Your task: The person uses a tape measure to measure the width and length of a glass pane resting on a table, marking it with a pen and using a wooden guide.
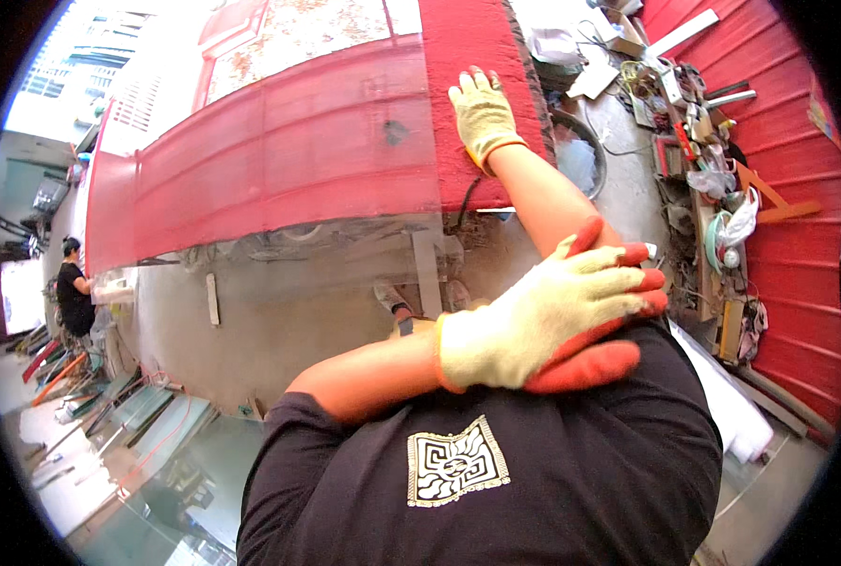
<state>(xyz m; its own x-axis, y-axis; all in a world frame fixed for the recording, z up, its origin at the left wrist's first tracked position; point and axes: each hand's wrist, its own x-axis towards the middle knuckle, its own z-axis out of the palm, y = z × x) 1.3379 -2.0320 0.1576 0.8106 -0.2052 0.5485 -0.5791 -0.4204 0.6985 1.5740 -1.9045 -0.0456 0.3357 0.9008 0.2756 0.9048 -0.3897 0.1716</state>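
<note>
My right hand (pixel 485 115), in a pale yellow work glove, rests on the red cloth-like top of the table (pixel 453 42), its fingers spread and nothing in them. Just left of it lies a large clear sheet of glass (pixel 279 141), whose near edge reaches out past the table. A dark smudge (pixel 395 132) shows on or under the glass. Across my chest, my left hand (pixel 548 325), in a yellow glove with a red-coated palm, lies with fingers stretched over my right upper arm. It holds nothing that I can see.
Tools, cables and bags crowd a shelf (pixel 713 189) along the red ribbed wall (pixel 798 226) at right. A round dark tub (pixel 581 156) stands beyond the table's right edge. Glass offcuts (pixel 161 424) lie at lower left. Another person (pixel 74 288) in dark clothes stands far left.
</note>
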